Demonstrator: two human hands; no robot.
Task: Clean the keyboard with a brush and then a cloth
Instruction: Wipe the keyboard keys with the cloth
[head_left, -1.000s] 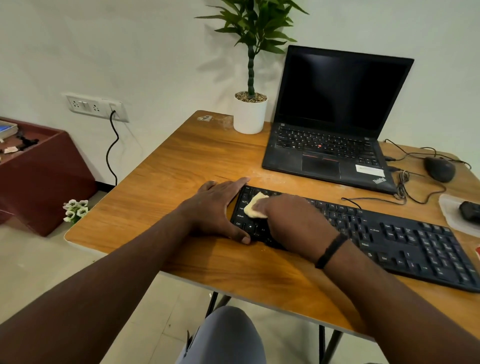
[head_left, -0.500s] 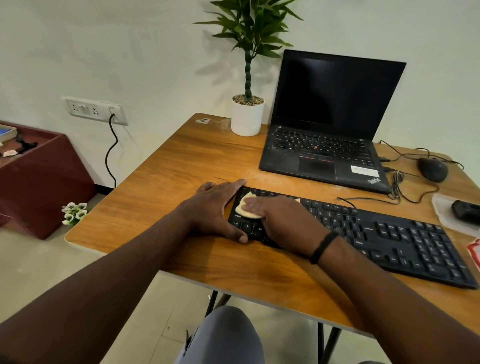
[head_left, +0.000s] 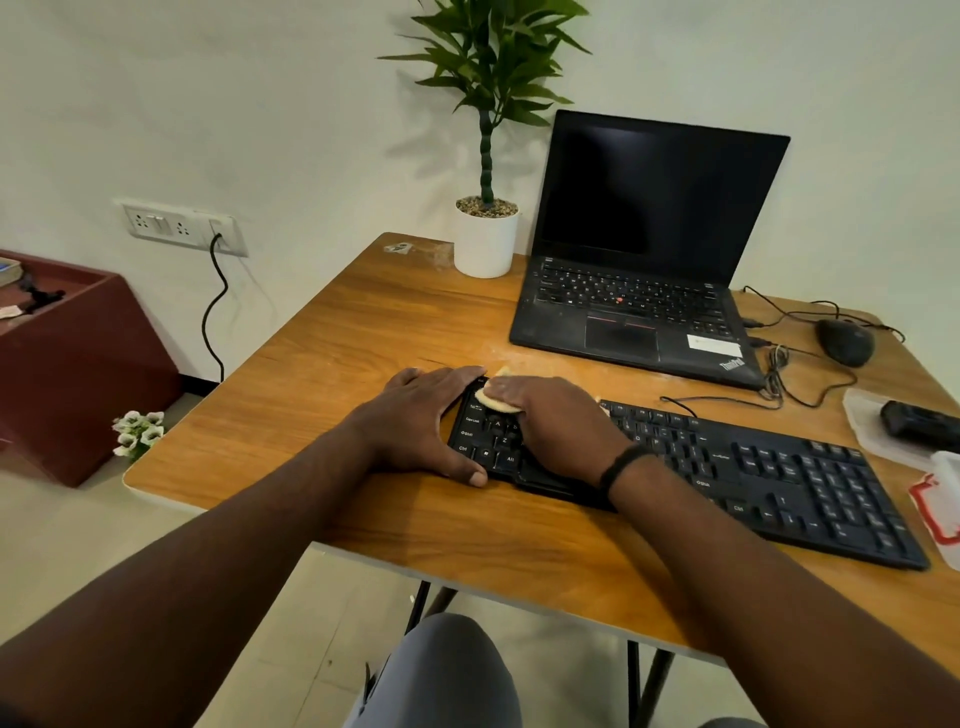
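Observation:
A black full-size keyboard (head_left: 779, 467) lies along the front of the wooden table (head_left: 337, 364). My left hand (head_left: 421, 421) rests flat against the keyboard's left end, thumb along its front edge and fingers by its far corner. My right hand (head_left: 556, 421) lies flat on the left keys and presses a small pale yellow cloth (head_left: 493, 397) onto the top-left corner. Only the cloth's far edge shows past my fingertips. A black band is on my right wrist.
An open black laptop (head_left: 639, 312) stands behind the keyboard, with a white plant pot (head_left: 485, 241) to its left. A mouse (head_left: 844, 340) and loose cables lie at the right. A black object (head_left: 914, 421) sits on clear plastic at the right edge.
My right hand has slid the cloth a little further toward the keyboard's far left corner. My left hand has stayed at the keyboard's left end.

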